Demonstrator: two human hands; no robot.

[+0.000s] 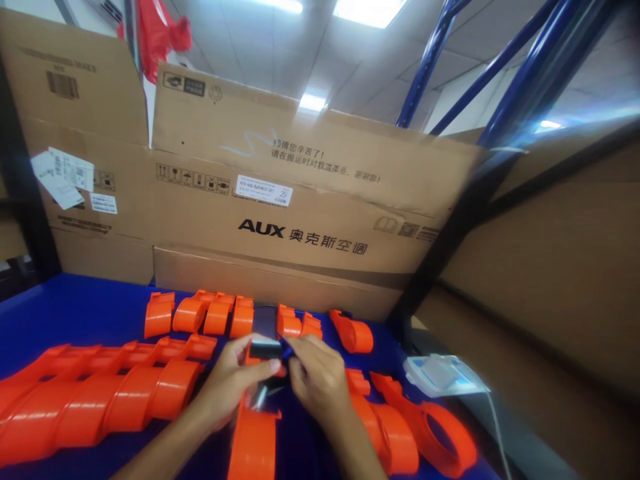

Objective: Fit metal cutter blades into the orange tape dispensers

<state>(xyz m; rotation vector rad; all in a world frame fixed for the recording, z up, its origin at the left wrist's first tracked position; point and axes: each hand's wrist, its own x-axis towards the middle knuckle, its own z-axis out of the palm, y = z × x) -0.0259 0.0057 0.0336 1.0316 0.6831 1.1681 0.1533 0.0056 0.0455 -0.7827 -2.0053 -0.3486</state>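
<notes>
My left hand [231, 387] and my right hand [319, 378] meet over the blue table [75, 313], both closed around a small black part [265, 348]. The left thumb presses on its front edge. The right fingers pinch its right end. Below the hands stands an orange plastic tape dispenser [254, 443], and a bit of metal shows between it and the black part. A dark flat piece [265, 321] lies just beyond the hands.
Orange dispenser shells lie in rows at the left [100, 400], along the back [210, 313] and at the right [425, 437]. Large cardboard boxes [300, 220] wall the table's far side. A white and blue packet [443, 375] sits at the right edge. Blue rack posts [520, 87] rise behind.
</notes>
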